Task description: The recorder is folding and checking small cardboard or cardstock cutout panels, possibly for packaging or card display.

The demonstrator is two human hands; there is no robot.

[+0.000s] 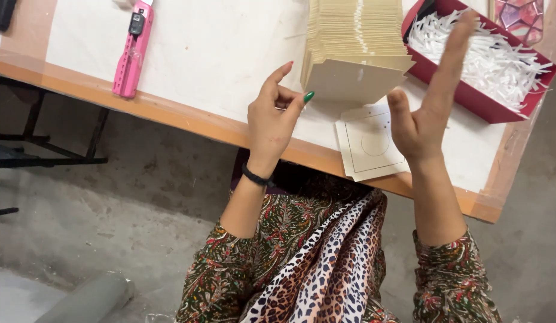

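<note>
My left hand (272, 116) is raised over the table's front edge, fingers curled and pinched on a small thin pale piece that is hard to make out. My right hand (430, 90) stands upright with fingers stretched flat and apart, holding nothing, just right of a tall stack of cream cards (353, 45). Between my hands, on the white tabletop (218, 48), lies a single cream card (369, 146) printed with a square and a circle.
A red box (469, 98) filled with white plastic strips sits at the right. A pink handheld tool (131, 51) lies at the left of the table. The table's orange edge (170, 113) runs across; grey floor and a black metal frame (45, 158) lie below.
</note>
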